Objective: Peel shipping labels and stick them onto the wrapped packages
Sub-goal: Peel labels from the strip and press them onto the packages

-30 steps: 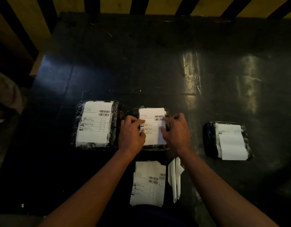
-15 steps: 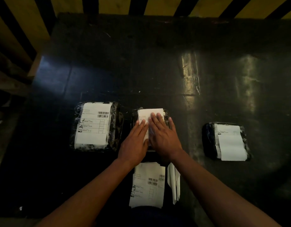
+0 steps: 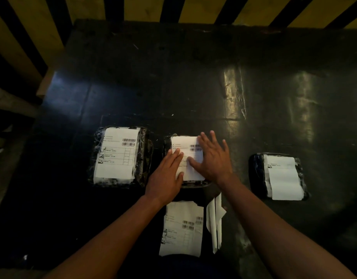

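Three black plastic-wrapped packages lie in a row on a dark table [image 3: 193,81]. The middle package [image 3: 167,143] carries a white shipping label [image 3: 183,143]. My left hand [image 3: 167,178] lies flat on the label's left and lower part with fingers straight. My right hand [image 3: 211,158] presses flat on its right side, fingers spread. The left package [image 3: 145,156] has a label [image 3: 117,154] stuck on top. The right package [image 3: 256,174] also bears a white label [image 3: 282,178]. A stack of unpeeled labels [image 3: 182,228] sits near the table's front edge.
Peeled white backing strips [image 3: 214,222] lie just right of the label stack. A yellow and black striped barrier [image 3: 133,9] runs behind the table. The table's left edge drops to a dim floor [image 3: 6,178].
One second ago both hands pinched the label's edges onto the middle package. They then flattened on it, and my right hand has now slid rightward across the label.
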